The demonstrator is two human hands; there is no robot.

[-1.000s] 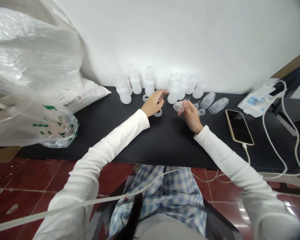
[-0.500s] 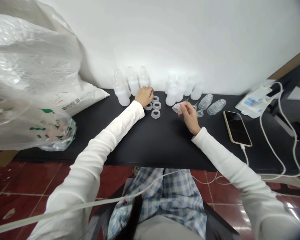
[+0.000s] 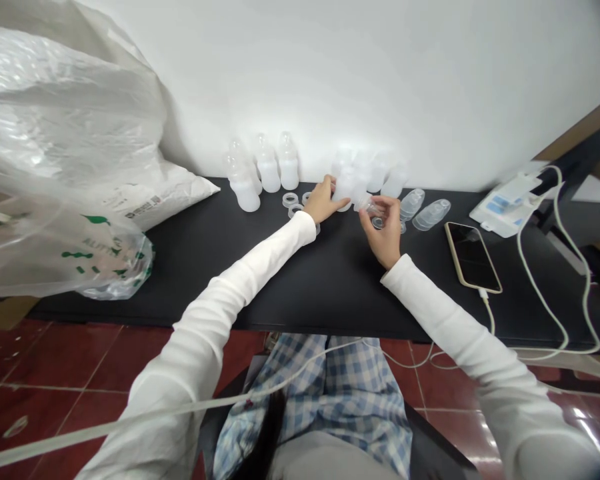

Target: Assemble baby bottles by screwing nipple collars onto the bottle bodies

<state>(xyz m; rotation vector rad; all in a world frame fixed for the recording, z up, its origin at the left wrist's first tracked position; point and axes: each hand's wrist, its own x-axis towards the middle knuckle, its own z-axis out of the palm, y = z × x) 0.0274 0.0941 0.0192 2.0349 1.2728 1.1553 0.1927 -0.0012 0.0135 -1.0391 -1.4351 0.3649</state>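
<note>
White bottle cluster (image 3: 379, 175) upright at the back of the black table (image 3: 340, 287), its tops washing out against the pale wall (image 3: 380, 73); all places taken from this cluster. Left hand (image 3: 323, 200) at its left front edge, thumb and fingers parted around the lower part of the front bottle (image 3: 343, 188); cannot tell whether they grip it or only touch. Right hand (image 3: 385, 233) just in front of the cluster, thumb and fingertips narrowed on a clear cap (image 3: 364, 203); this piece sits close before the bottles, contact with them unclear. Small clear parts (image 3: 377, 223) by the right hand, in front of the cluster, partly covered by the fingers. Clear rings (image 3: 290, 200) lie flat to the left of the cluster, some half hidden by the left hand. Farther left, a group of bottles with clear domed tops (image 3: 289, 163) stands near the wall. Right of the cluster, two clear domes (image 3: 431, 215) lie on their sides; beyond them, a phone (image 3: 474, 255) with a white cable (image 3: 486, 303) plugged in. Plastic bags (image 3: 113, 250) bulge well to the left of the cluster.
</note>
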